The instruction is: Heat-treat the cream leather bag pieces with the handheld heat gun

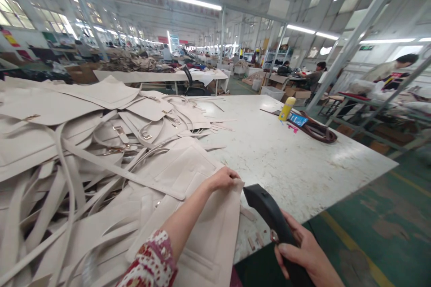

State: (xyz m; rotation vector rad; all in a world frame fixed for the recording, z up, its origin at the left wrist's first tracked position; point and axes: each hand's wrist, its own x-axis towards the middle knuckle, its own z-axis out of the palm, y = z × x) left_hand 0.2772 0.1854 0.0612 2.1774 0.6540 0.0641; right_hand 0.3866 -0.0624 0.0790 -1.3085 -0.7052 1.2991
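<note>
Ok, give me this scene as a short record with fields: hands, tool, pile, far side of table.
left hand: pinching the corner of a beige panel
right hand: gripping a curved black tool
tool end: close to that corner
pile: beige pieces, straps, gold-coloured buckles
far side of table: yellow bottle, blue packet, brown coil

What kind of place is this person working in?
Probably a leather-goods or bag workshop: a heap of beige pieces with straps and buckles covers part of the worktable, and people work at other benches beyond.
</note>
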